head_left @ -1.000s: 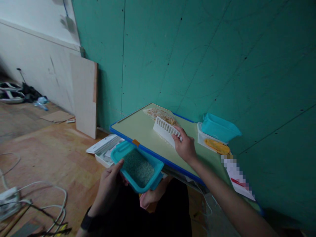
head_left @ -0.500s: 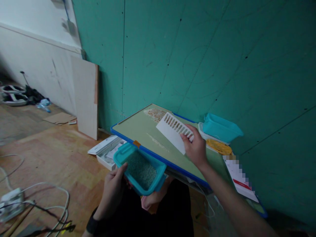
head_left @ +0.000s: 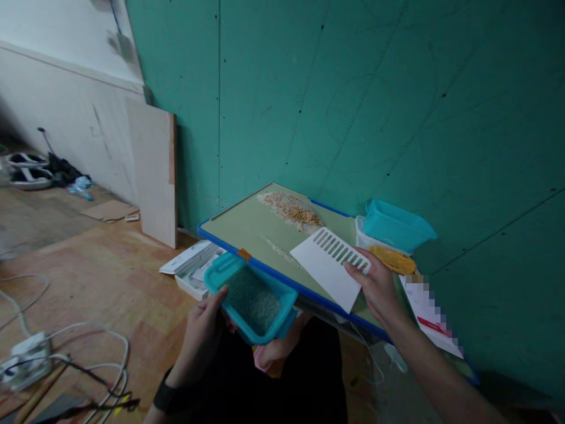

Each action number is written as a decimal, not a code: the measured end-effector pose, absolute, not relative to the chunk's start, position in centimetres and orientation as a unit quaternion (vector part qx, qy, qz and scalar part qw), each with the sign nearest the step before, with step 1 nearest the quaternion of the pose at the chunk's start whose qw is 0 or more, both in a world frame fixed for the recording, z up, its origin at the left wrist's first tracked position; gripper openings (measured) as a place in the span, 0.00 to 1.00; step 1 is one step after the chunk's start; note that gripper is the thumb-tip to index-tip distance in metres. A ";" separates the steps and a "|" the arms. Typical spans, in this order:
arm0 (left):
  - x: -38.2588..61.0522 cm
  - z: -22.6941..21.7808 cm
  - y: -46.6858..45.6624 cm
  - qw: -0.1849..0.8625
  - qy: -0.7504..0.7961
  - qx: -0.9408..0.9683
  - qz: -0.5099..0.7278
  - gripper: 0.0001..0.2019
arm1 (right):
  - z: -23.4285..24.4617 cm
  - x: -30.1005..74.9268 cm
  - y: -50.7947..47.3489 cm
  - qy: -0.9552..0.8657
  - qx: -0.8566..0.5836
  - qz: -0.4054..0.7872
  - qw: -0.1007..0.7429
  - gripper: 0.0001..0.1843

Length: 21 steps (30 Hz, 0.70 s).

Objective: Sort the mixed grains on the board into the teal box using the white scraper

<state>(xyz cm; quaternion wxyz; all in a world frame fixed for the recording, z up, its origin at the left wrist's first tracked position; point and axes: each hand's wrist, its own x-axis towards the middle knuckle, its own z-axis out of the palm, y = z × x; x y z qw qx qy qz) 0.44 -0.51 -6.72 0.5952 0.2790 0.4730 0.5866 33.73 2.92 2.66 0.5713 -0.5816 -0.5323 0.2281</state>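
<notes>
My left hand [head_left: 206,324] grips the near left rim of a turquoise plastic container [head_left: 286,294], which is partly filled with pale grains [head_left: 253,300] and sits just below the table's front edge. My right hand [head_left: 379,285] holds a white slotted card [head_left: 329,271] by its right end, tilted over the tabletop. Its row of slots runs along the far side. Beyond the card, a heap of yellowish-brown kernels mixed with pale grains [head_left: 293,211] lies on the greenish table [head_left: 238,221]. A thin streak of pale grains [head_left: 280,250] lies nearer the front edge.
A turquoise bin [head_left: 395,224], a yellow cloth-like item [head_left: 392,260] and a white sheet with a red stripe [head_left: 435,324] line the table's right side. An open white box [head_left: 192,271] stands on the floor. Cables and a power strip [head_left: 29,359] lie at lower left.
My right hand has drawn the slotted card back toward me and to the right, uncovering more of the kernel heap. My left hand and the container have barely moved.
</notes>
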 end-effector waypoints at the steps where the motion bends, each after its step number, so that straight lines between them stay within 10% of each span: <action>1: 0.3 -6.8 -0.5 0.600 0.471 0.280 0.583 0.27 | 2.8 33.1 3.0 -0.517 -0.581 0.250 0.576 0.31; 21: 0.3 -7.2 -0.2 0.577 0.452 0.273 0.623 0.28 | 4.4 28.1 3.4 -0.467 -0.526 0.406 0.583 0.35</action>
